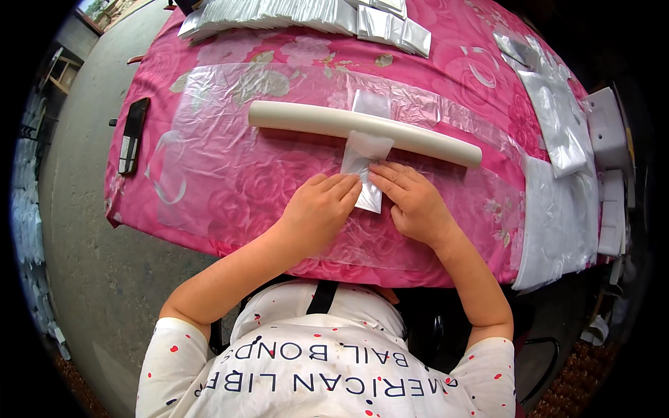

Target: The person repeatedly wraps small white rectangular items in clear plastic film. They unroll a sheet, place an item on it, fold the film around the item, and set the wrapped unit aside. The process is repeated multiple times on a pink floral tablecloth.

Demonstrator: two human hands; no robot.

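Observation:
A narrow folded clear plastic bag (368, 148) lies in front of me, its upper end resting against a long off-white tube (313, 117). My left hand (320, 209) presses its closed fingertips on the bag's left edge. From the other side my right hand (416, 202) has its fingers bent together on the bag's right edge. Between the hands, the bag's shiny lower end (369, 200) points toward me. Beyond the tube lies another flat piece of plastic (371, 103). What the fingertips pinch underneath is hidden.
A large clear plastic sheet (230, 202) covers the pink floral tablecloth (167, 52). Stacked folded plastic packets (279, 15) line the far edge. A phone (134, 136) lies at left. Piles of clear bags (557, 223) fill the right side, beside white containers (608, 129).

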